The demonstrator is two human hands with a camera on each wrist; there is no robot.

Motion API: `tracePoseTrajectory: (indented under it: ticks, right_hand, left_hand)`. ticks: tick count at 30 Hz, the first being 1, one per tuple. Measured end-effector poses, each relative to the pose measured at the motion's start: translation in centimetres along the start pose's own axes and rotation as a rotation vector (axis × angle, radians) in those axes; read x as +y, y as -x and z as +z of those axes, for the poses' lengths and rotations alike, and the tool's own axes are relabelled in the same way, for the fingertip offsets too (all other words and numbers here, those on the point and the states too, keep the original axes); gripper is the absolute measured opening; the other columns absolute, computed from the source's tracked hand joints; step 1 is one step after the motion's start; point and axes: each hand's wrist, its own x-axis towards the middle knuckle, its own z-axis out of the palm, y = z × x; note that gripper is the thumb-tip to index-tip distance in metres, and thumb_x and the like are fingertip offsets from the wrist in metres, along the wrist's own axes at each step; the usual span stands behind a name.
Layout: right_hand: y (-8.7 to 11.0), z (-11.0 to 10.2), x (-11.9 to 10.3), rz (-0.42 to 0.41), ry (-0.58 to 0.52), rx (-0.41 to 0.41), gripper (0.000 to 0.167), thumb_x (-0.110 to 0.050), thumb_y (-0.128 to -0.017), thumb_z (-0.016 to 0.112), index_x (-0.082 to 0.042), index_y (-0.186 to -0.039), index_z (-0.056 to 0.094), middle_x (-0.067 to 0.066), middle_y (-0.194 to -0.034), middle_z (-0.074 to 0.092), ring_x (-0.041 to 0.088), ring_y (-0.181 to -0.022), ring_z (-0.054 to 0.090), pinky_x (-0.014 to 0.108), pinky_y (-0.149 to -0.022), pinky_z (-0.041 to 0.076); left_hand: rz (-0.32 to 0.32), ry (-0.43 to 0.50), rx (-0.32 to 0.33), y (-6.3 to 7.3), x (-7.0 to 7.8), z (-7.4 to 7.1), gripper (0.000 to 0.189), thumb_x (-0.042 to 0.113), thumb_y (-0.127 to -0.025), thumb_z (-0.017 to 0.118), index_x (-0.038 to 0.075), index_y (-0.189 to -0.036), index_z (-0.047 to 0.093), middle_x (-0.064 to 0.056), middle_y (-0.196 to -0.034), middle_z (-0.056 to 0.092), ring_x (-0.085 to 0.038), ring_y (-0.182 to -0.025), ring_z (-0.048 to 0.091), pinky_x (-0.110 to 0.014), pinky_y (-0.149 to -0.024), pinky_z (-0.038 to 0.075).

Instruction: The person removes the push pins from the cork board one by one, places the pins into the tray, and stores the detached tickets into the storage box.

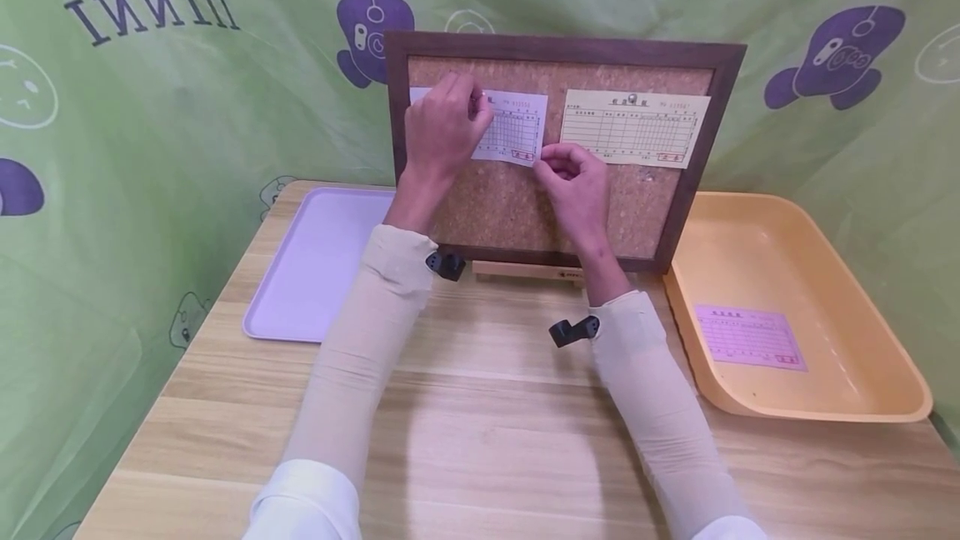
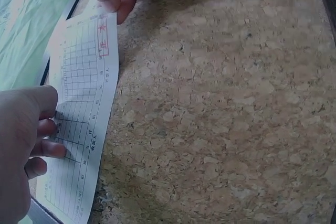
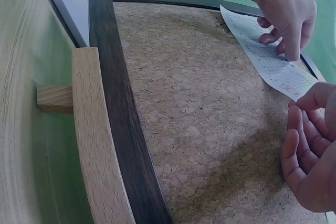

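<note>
A framed cork board (image 1: pixel 495 207) stands tilted back on the table. My left hand (image 1: pixel 444 127) lies over the left part of a white printed slip (image 1: pixel 517 127). Its fingers are bent and the thumb and index fingertips meet at the slip's top middle; whatever is between them is hidden. With thumb and finger, my right hand (image 1: pixel 583 190) pinches the lower right corner of this slip, as the right wrist view of the slip (image 3: pixel 273 66) also shows. To the right, a cream slip (image 1: pixel 600 132) hangs from a silver pushpin (image 1: pixel 632 97).
A lilac tray (image 1: pixel 300 273) lies to the left, partly behind the board. On the right, a yellow-orange tray (image 1: pixel 832 273) holds a pink slip (image 1: pixel 750 338). The wooden stand (image 3: pixel 97 129) supports the board, and a green printed cloth (image 1: pixel 150 107) hangs behind the table.
</note>
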Motion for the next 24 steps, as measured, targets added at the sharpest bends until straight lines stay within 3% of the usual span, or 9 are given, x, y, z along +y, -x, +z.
tracePoseTrajectory:
  ticks: [13,24]
  right_hand:
    - [-0.01,-0.03,-0.08,0.008,0.001,-0.011,0.011,-0.001,-0.089,0.073,0.004,-0.099,0.073,0.012,-0.086,0.072,0.015,-0.071,0.065,0.022,-0.065,0.055]
    - [0.04,-0.07,0.06,-0.002,0.009,-0.012,0.011,-0.002,-0.089,0.073,0.004,-0.099,0.074,0.010,-0.085,0.072,0.013,-0.070,0.065,0.022,-0.065,0.055]
  left_hand:
    - [0.008,0.024,0.001,-0.07,-0.18,-0.11,0.013,0.011,-0.095,0.061,0.002,-0.093,0.070,-0.009,-0.079,0.066,-0.023,-0.064,0.059,-0.036,-0.054,0.048]
    - [-0.020,0.013,-0.061,-0.52,-0.06,-0.18,0.012,0.012,-0.094,0.060,0.004,-0.090,0.067,-0.007,-0.076,0.062,-0.021,-0.061,0.053,-0.033,-0.054,0.042]
